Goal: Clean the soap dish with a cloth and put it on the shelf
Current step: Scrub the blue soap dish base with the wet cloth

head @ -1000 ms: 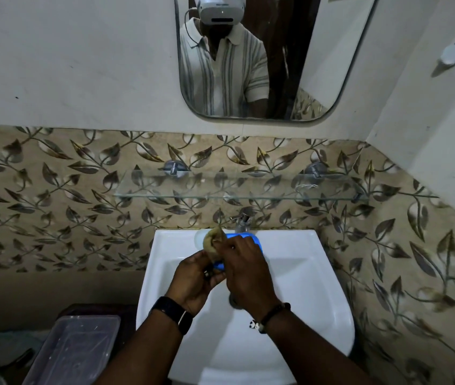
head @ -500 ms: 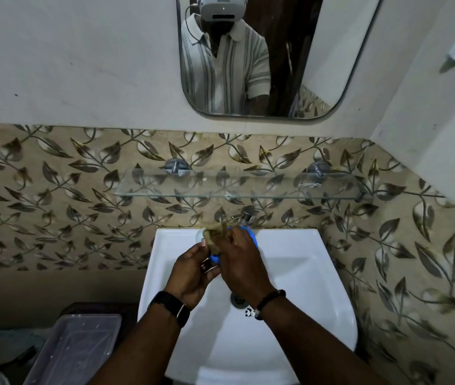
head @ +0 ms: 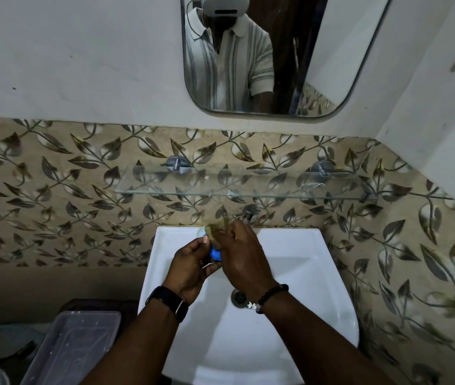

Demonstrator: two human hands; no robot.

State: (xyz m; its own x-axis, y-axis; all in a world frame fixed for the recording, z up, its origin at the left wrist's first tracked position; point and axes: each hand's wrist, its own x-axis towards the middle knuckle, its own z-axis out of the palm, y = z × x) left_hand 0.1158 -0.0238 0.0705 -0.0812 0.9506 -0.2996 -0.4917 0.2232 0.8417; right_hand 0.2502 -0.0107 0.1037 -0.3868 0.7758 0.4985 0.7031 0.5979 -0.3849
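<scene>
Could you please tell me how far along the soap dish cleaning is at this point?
Done: the blue soap dish is picked up, with the cloth against it. In hand: the left hand holds the dish over the white sink while the right hand presses the cloth on it; how clean it is cannot be told. Left: finish wiping, then set the dish on the glass shelf, where nothing stands yet.

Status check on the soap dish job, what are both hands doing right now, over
Left hand grips blue soap dish over sink. Right hand rubs cloth on it. Glass shelf above, not yet reached; nothing blocking.
</scene>
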